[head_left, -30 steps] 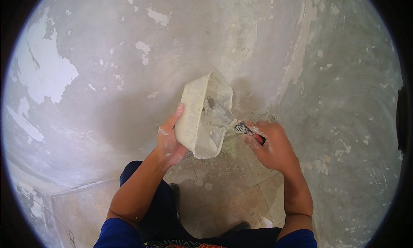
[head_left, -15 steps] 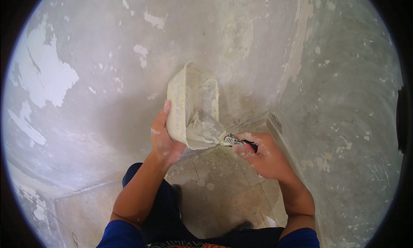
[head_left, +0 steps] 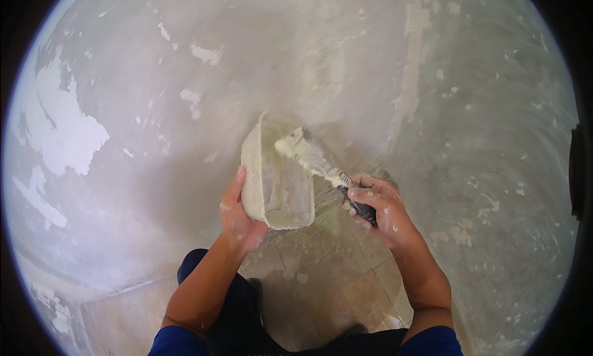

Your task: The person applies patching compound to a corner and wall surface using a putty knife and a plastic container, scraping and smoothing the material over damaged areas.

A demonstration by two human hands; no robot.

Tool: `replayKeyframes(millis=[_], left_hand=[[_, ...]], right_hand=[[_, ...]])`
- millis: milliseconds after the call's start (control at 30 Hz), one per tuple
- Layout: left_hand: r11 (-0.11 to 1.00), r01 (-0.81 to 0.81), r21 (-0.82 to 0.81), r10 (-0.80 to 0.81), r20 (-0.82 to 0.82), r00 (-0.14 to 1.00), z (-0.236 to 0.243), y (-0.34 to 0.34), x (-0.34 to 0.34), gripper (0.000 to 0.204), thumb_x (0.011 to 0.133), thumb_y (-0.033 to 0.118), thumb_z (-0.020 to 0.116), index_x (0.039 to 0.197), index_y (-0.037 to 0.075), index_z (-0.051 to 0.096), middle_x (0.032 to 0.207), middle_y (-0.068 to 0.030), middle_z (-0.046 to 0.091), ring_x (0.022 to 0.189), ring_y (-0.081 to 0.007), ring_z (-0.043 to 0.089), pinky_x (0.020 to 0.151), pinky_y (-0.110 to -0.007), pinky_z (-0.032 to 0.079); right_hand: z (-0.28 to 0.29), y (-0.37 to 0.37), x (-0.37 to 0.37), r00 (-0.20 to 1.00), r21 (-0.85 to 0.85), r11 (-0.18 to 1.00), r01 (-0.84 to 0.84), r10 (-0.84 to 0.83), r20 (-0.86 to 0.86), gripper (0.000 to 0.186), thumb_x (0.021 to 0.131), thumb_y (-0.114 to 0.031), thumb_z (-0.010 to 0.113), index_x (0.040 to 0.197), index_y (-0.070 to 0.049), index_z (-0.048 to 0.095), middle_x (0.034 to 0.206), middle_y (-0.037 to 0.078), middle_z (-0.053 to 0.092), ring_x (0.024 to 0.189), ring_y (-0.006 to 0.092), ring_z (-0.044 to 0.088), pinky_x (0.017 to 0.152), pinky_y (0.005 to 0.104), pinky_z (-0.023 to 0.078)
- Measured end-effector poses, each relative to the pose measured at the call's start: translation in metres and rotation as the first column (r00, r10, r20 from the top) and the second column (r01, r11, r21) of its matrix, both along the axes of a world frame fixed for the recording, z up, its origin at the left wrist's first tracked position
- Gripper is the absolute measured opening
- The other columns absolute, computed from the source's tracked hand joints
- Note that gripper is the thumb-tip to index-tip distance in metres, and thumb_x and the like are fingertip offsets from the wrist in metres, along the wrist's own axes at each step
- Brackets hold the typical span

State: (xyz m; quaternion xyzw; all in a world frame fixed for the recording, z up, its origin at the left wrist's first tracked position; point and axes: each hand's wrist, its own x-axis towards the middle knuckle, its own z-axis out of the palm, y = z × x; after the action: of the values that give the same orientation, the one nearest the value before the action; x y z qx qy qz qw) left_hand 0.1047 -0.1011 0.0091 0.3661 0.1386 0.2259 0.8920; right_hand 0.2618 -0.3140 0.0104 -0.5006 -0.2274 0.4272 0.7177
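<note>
My left hand [head_left: 239,219] grips a plaster-crusted rectangular tub [head_left: 252,171] by its outer left side, thumb up along the wall. The tub is tipped so that its open mouth faces right, and pale plaster coats its inside. In my right hand [head_left: 382,209] is a putty knife [head_left: 318,158], held by its dark handle. Its blade points up and to the left, over the tub's right rim, with a lump of cream-coloured plaster at the tip. Both hands are smeared with plaster.
In front rises a grey plastered wall [head_left: 185,66] with bare whitish patches. Another grey wall [head_left: 494,171] meets it at a corner on the right. Below is a dusty tiled floor [head_left: 327,282], where my dark shoes show in part.
The putty knife has come up out of the tub, its blade now raised and carrying plaster. My right hand has turned its grip on the handle. The tub sits slightly lower in view.
</note>
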Motion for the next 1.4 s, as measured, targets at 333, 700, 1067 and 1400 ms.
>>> replayKeyframes(millis=[333, 700, 1067, 1400], left_hand=[[0.998, -0.035, 0.052, 0.032, 0.053, 0.998, 0.007, -0.001, -0.008, 0.057, 0.105, 0.048, 0.044, 0.142, 0.005, 0.052, 0.131, -0.0132, 0.062, 0.115, -0.0312, 0.063, 0.098, -0.050, 0.051], [0.988, -0.123, 0.091, 0.109, 0.146, 0.983, 0.027, 0.008, -0.032, 0.053, 0.108, 0.042, 0.038, 0.144, 0.005, 0.050, 0.133, -0.0134, 0.061, 0.116, -0.0313, 0.063, 0.099, -0.049, 0.053], [0.969, -0.178, 0.173, 0.161, 0.107, 0.981, 0.036, 0.014, -0.058, 0.058, 0.108, 0.046, 0.038, 0.145, 0.003, 0.047, 0.132, -0.0163, 0.060, 0.111, -0.0310, 0.065, 0.095, -0.047, 0.054], [0.976, -0.190, 0.109, 0.186, 0.045, 0.982, 0.035, 0.016, -0.063, 0.061, 0.108, 0.047, 0.038, 0.145, 0.000, 0.047, 0.131, -0.0183, 0.061, 0.109, -0.0305, 0.066, 0.095, -0.046, 0.056]], right_hand=[[-0.064, 0.027, 0.034, 0.914, 0.137, 0.924, 0.357, -0.315, -0.255, 0.024, 0.098, -0.018, 0.061, 0.118, -0.006, 0.058, 0.078, 0.003, 0.058, 0.059, 0.0111, 0.052, 0.051, 0.0261, 0.040], [-0.159, 0.098, 0.033, 0.868, 0.162, 0.890, 0.425, -0.452, 0.207, 0.029, 0.104, -0.019, 0.058, 0.127, -0.004, 0.049, 0.094, 0.008, 0.057, 0.078, 0.0173, 0.056, 0.072, 0.0317, 0.047], [-0.178, 0.146, 0.048, 0.115, 0.149, 0.759, 0.634, -0.283, 0.952, 0.041, 0.097, -0.010, 0.057, 0.130, 0.009, 0.042, 0.123, 0.027, 0.045, 0.114, 0.0433, 0.047, 0.104, 0.0556, 0.034], [-0.220, 0.142, 0.037, 0.095, -0.126, 0.842, 0.525, 0.089, 0.992, 0.040, 0.092, -0.007, 0.061, 0.125, 0.009, 0.046, 0.123, 0.026, 0.044, 0.117, 0.0435, 0.046, 0.106, 0.0540, 0.034]])
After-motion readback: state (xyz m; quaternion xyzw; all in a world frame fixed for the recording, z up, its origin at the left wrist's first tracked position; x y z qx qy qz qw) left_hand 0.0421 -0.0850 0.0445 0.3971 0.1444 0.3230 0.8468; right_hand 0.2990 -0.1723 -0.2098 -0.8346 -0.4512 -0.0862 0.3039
